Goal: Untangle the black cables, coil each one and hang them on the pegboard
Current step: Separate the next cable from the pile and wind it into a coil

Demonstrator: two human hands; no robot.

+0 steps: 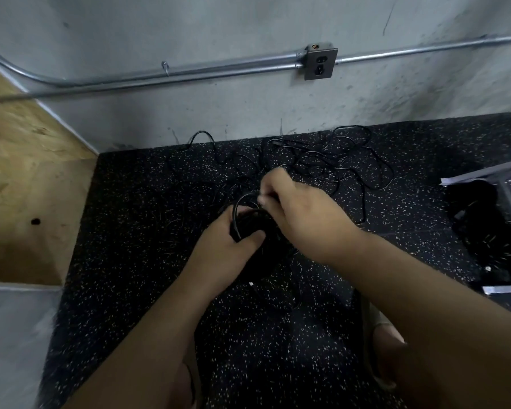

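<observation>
The left hand (227, 246) curls round a small coil of thin black cable (250, 222); the right hand (301, 214) pinches the same cable just above it. Behind them, the loose tangle of black cables (331, 160) sprawls on the speckled black rubber floor (130, 231) by the grey wall (248, 107)

Thin black cables (322, 160) tangled, sprawled loose on speckled floor by wall; coiled bundle (250, 224) held above floor.
</observation>
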